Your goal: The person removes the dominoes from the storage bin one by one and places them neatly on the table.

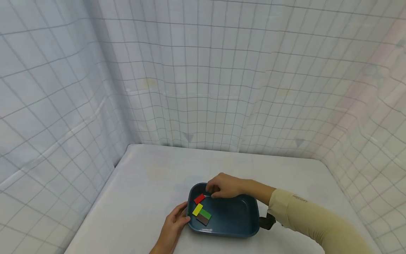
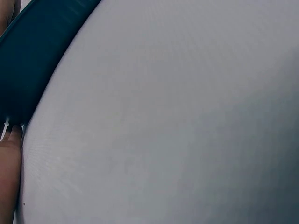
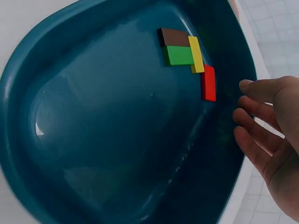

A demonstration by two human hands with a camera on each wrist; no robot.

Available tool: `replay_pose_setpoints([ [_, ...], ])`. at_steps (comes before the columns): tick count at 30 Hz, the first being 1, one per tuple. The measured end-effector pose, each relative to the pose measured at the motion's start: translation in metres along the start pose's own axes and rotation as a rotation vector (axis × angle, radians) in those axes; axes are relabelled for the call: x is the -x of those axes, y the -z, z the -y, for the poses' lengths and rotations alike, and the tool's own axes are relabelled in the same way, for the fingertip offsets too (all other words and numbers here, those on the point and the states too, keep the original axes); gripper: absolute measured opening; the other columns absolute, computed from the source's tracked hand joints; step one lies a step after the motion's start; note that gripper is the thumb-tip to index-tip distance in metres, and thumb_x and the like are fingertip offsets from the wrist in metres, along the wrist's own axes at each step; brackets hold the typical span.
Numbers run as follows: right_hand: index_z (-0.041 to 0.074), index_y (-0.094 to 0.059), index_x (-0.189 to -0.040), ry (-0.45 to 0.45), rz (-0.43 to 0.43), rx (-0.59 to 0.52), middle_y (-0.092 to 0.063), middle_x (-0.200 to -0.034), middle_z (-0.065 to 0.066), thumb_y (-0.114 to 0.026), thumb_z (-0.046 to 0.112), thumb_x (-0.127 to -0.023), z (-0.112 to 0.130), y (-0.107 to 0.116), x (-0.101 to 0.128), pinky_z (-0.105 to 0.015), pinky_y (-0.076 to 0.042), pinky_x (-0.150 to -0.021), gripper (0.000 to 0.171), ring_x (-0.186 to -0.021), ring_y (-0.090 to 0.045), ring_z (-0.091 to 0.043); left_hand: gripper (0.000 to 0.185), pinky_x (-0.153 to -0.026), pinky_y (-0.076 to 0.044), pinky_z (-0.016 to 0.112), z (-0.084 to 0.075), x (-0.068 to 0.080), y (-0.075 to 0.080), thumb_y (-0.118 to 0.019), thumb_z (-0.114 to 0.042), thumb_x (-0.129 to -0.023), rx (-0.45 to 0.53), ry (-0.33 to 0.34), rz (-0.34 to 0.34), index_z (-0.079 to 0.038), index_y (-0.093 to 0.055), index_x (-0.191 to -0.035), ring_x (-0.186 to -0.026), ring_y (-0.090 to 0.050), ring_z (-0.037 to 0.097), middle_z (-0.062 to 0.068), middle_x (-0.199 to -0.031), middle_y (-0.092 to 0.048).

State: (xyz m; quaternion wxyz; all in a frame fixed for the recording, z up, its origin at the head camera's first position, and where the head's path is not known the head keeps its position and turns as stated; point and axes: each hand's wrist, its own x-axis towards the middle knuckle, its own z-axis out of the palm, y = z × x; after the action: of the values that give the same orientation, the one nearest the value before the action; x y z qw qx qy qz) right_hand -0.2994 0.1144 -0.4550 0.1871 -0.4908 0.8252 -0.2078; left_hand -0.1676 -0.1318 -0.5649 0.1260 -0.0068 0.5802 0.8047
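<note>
A dark teal tub [image 1: 233, 217] with rounded corners sits on the white table. At its left end my left hand [image 1: 172, 225] touches the outer wall, thumb and fingers spread along it; the left wrist view catches only part of that hand beside the tub wall [image 2: 35, 60]. My right hand [image 1: 226, 186] hovers over the tub's far rim with loosely bent fingers [image 3: 254, 133] and nothing in them. Inside, toward the left end, lie flat rectangular blocks: red [image 3: 209, 84], yellow [image 3: 196, 55], green [image 3: 179, 55] and brown [image 3: 174, 37]. Red is closest to my right hand.
A white cloth covers the table [image 1: 152, 173]. White grid-patterned curtains [image 1: 203, 88] enclose its back and sides. A small black object [image 1: 268, 222] shows at the tub's right end, partly behind the right sleeve [image 1: 295, 211].
</note>
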Motion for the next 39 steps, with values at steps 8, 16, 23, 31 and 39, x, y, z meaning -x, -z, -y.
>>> replay_pose_setpoints([
  [8, 0.006, -0.072, -0.122, 0.054, 0.019, 0.101, -0.074, -0.106, 0.002, -0.071, 0.011, -0.098, 0.003, -0.021, -0.022, -0.012, -0.050, -0.078, 0.024, -0.086, -0.061, 0.003, 0.062, -0.109, -0.043, 0.028, -0.001, 0.001, -0.001, -0.058, -0.008, -0.102, 0.004, -0.004, 0.018, 0.008, -0.033, -0.155, -0.151, -0.027, 0.040, 0.028, -0.163, -0.025],
  [16, 0.012, -0.073, -0.125, 0.045, 0.033, 0.288, -0.071, -0.108, 0.009, -0.069, 0.012, -0.100, -0.001, -0.045, -0.040, -0.010, -0.048, -0.079, 0.026, -0.086, -0.060, 0.002, 0.062, -0.108, -0.044, 0.026, 0.001, 0.001, 0.002, -0.059, -0.009, -0.102, 0.003, -0.014, 0.014, 0.008, -0.032, -0.156, -0.151, -0.026, 0.040, 0.029, -0.163, -0.025],
  [23, 0.016, -0.078, -0.116, 0.095, -0.047, 0.360, -0.074, -0.104, 0.011, -0.071, 0.014, -0.099, -0.002, -0.056, -0.040, -0.009, -0.049, -0.083, 0.019, -0.088, -0.063, 0.005, 0.062, -0.108, -0.044, 0.026, 0.001, 0.001, 0.001, -0.060, -0.008, -0.101, -0.002, -0.024, 0.020, 0.010, -0.033, -0.154, -0.150, -0.027, 0.041, 0.031, -0.162, -0.026],
  [31, 0.013, -0.078, -0.116, 0.098, -0.045, 0.345, -0.075, -0.104, 0.008, -0.069, 0.012, -0.101, 0.000, -0.053, -0.042, -0.008, -0.049, -0.077, 0.018, -0.084, -0.063, 0.005, 0.062, -0.108, -0.044, 0.027, -0.002, 0.002, 0.001, -0.060, -0.010, -0.102, -0.015, -0.018, 0.009, 0.009, -0.033, -0.155, -0.151, -0.027, 0.041, 0.030, -0.162, -0.026],
  [39, 0.012, -0.079, -0.111, 0.097, -0.046, 0.285, -0.073, -0.097, 0.009, -0.070, 0.010, -0.099, -0.001, -0.051, -0.041, -0.007, -0.046, -0.070, 0.015, -0.076, -0.058, 0.005, 0.062, -0.110, -0.043, 0.030, -0.002, 0.003, 0.000, -0.059, -0.010, -0.102, -0.030, -0.013, 0.020, 0.011, -0.032, -0.154, -0.150, -0.025, 0.044, 0.033, -0.162, -0.024],
])
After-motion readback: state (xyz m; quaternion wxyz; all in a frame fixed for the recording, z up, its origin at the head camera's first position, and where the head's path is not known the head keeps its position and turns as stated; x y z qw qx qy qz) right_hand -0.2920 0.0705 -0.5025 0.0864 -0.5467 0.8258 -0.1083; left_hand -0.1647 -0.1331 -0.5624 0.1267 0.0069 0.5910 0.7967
